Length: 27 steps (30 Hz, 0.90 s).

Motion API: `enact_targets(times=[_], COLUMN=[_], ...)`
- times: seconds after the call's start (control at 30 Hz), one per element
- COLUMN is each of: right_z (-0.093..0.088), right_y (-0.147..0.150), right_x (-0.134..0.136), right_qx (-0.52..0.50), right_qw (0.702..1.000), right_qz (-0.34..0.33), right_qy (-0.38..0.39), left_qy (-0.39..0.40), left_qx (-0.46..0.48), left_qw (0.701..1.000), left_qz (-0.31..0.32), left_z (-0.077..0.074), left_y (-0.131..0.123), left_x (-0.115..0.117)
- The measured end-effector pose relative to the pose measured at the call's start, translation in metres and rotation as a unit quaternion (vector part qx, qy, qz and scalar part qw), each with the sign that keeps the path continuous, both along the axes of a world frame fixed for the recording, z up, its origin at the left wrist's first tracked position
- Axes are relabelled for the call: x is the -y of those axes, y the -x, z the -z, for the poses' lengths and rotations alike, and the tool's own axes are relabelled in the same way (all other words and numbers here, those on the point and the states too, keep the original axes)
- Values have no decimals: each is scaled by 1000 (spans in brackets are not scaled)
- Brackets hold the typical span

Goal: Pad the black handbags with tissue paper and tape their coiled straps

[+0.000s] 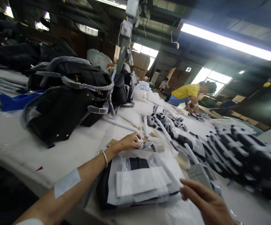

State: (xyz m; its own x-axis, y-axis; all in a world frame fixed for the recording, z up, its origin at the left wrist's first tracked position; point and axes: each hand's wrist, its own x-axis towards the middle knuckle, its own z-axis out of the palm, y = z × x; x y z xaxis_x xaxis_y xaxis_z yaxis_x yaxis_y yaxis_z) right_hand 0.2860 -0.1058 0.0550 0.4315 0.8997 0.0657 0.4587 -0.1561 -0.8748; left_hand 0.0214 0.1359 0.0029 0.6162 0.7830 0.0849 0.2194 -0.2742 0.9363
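A black bag [104, 190] lies flat before me, covered with white foam sheet and clear plastic, with a folded white piece [142, 182] on top. My left hand [129, 142] is at its far edge, fingers pinched on a plastic-wrapped strap [147, 145]; the exact grip is partly hidden by the fingers. At the bag's near right corner is my right hand [204, 200], slightly blurred, its fingers stretched towards the white sheet's edge. I cannot tell whether they touch it. Nothing shows in that hand.
Black bags with wrapped handles [72, 93] are piled at the left, beside a blue object [19, 100]. Rolled straps [166, 122] lie beyond my bag. To the right stand a grey tape dispenser-like device [201, 175] and stacked black-and-white pieces [238, 150]. A person in yellow [186, 93] leans over the table.
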Motion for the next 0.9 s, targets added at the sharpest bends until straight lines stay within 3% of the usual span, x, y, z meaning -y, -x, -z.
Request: enact_targets(times=[0.13,0.23,0.43,0.73,0.9], right_z=[-14,-5,20,27,28], right_y=[98,127,117,114,115], right_x=[-80,-119,-144,-155,-153], right_qx=[-136,-158,-120,-122,-128], right_qw=[983,978,986,984,984], right_qz=[-101,-103,-94,-115,-114], right_qy=[-71,-94,-73,-53,-51], left_qy=[-22,-38,-56,-85,-99], left_qx=[-11,-15,-13,1,-6], left_qw=[999,998,996,995,994], left_qz=[-26,-49,-63,-56,-47], left_z=[-4,-8,-10,7,7], left_y=[1,2,1,2,3], left_x=[9,16,19,17,18])
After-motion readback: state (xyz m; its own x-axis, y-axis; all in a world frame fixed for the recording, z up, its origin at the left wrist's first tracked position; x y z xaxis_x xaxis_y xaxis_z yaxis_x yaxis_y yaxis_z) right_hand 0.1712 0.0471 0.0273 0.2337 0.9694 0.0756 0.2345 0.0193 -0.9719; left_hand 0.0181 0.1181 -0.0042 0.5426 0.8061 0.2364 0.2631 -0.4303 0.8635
